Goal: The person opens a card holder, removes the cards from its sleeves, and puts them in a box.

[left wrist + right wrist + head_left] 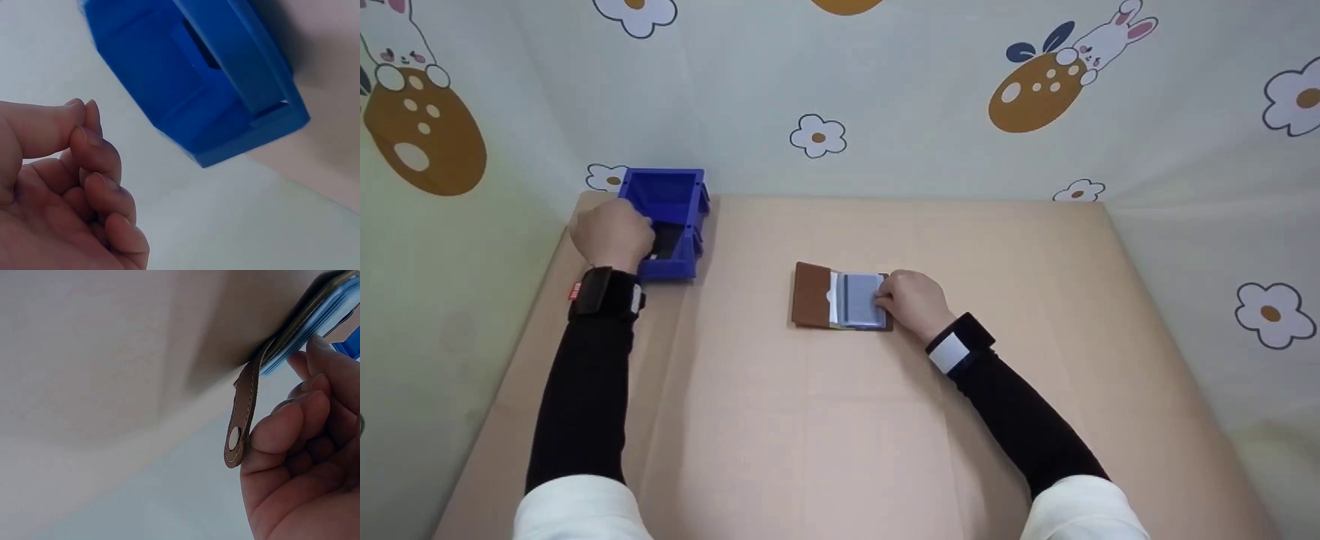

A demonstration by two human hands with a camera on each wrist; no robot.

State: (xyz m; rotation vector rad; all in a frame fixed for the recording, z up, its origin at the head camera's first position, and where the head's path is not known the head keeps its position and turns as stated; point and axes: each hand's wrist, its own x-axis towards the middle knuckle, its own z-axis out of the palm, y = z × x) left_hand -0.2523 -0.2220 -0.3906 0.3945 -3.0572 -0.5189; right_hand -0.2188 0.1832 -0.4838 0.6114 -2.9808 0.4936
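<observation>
Fingers of the right hand (916, 304) are curled, thumb and index pinching the edge of the clear sleeves (861, 301) at three o'clock on the wallet (823, 307); whether one leaf or several is caught is hard to tell. The wallet lies open on the surface (810, 435), brown cover flap (810, 292) at nine o'clock, a snap strap (243, 410) jutting out near the right hand. A tug on the sleeves could drag the whole wallet along, since no second hand pins it; too thick a pinch could crease the leaves. At ten o'clock from the wallet, the left hand (611, 234), thumb and fingertips together with nothing visible between them, is beside the blue bin (671, 270). A knock from its knuckles could shift that bin and the dark flat item (665, 240) inside.
</observation>
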